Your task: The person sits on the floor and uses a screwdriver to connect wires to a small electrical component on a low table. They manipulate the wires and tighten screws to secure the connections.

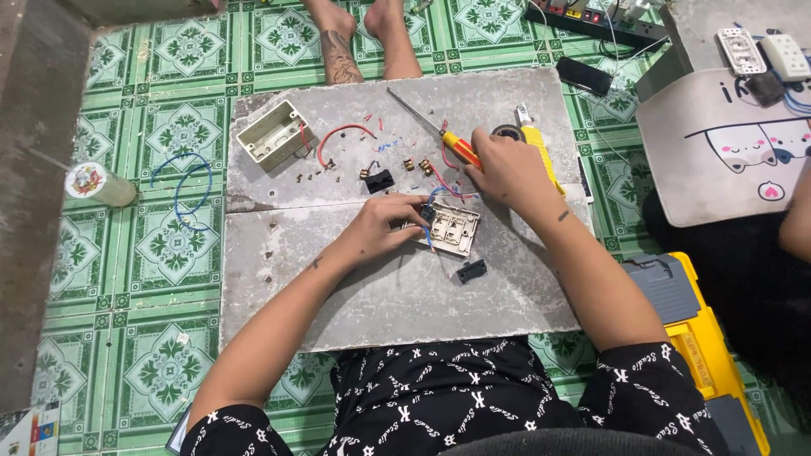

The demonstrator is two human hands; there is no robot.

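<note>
Head view, person seated on green patterned tile floor (169, 245), grey board (397, 295) across the lap area as a work surface.

Left hand (384, 226) sits just left of board centre, fingers curled, fingertips pressed on the left edge of the cream switch plate (452, 230), pinning it flat. Blue and red wires (443, 192) run out of the plate's top, toward 12 o'clock.

Right hand (500, 169) is at 1 o'clock from the plate, closed in a fist grip around the screwdriver (435, 131) with its orange-yellow handle; metal shaft sticks out toward 10 o'clock, tip over bare board. Whether the hand touches the wires, cannot tell.

Around: cream junction box (273, 133) at 10 o'clock on the board, open side up, red wire loop (338, 139) just beside it. Small black part (378, 180) at 11 o'clock from the plate, another black part (471, 270) at 5 o'clock, close. Loose screws and brass bits (312, 176) scattered between box and plate. Yellow utility knife (539, 148) partly under the right hand, black tape roll (507, 132) next to it.

Off board: blue wire coil (190, 190) on tiles at 9 o'clock, can (97, 184) further left. Yellow toolbox (705, 338) at 4 o'clock. Another person's bare feet (363, 25) at 12 o'clock, beyond the board's far edge.
</note>
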